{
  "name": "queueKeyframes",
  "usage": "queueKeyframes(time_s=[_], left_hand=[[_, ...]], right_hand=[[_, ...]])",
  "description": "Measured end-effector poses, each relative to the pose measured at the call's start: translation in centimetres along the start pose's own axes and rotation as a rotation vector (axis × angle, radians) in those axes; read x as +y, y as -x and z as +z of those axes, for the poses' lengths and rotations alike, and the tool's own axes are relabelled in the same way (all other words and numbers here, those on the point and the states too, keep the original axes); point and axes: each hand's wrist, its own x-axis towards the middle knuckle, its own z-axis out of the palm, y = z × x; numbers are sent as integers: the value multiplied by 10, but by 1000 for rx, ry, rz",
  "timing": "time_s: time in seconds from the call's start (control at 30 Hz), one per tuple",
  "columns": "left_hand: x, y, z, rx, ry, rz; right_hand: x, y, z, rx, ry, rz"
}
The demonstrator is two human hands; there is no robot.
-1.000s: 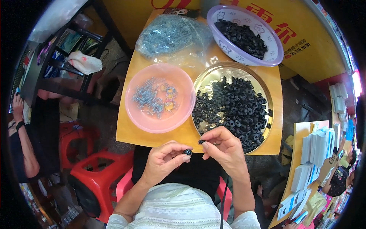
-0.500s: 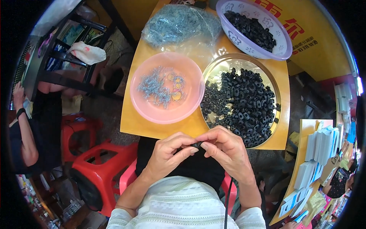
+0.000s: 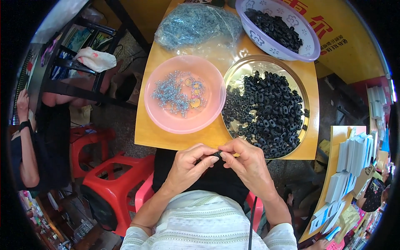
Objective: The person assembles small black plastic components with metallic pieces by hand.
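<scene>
Between the fingertips of both hands, just past the table's near edge, is a small black plastic part [image 3: 217,154]. My left hand [image 3: 189,166] pinches it from the left, thumb and forefinger together. From the right, my right hand [image 3: 245,161] pinches the same part; its fingertips hide much of it. Beyond the right hand, a round gold tray [image 3: 240,66] holds a heap of black plastic parts [image 3: 271,108]. Left of the tray stands a pink bowl [image 3: 183,126] with small metal springs [image 3: 171,93] and a few yellowish rings in it.
A clear bag of springs [image 3: 198,27] lies at the table's far side. Beside it, a purple-rimmed basin [image 3: 310,50] holds more black parts. Red stools [image 3: 121,179] stand at left, near another person's arm [image 3: 28,154]. Stacked white boxes [image 3: 354,154] occupy a right-hand table.
The view has shifted slightly, so the table sits a little higher and further right. Both hands keep their pinch on the black part, with small finger movements.
</scene>
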Motion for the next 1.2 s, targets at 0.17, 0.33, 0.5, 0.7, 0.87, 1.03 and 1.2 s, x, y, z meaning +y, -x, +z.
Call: queueKeyframes(time_s=[0.17,0.33,0.5,0.7,0.87,1.03,1.2], left_hand=[[-5,-4,8,42,29,-55],[-7,-10,13,85,435,-115],[1,-18,7,41,512,-140],[0,-20,16,14,653,-197],[-3,-19,18,25,648,-228],[-12,-16,20,-41,611,-266],[-13,-13,25,-8,652,-289]], right_hand=[[7,0,6,89,118,-99],[-6,-6,2,139,93,-109],[-15,-4,0,157,172,-147],[-1,0,8,207,311,-180],[6,4,10,224,371,-223],[15,11,12,192,375,-232],[8,11,12,204,412,-231]])
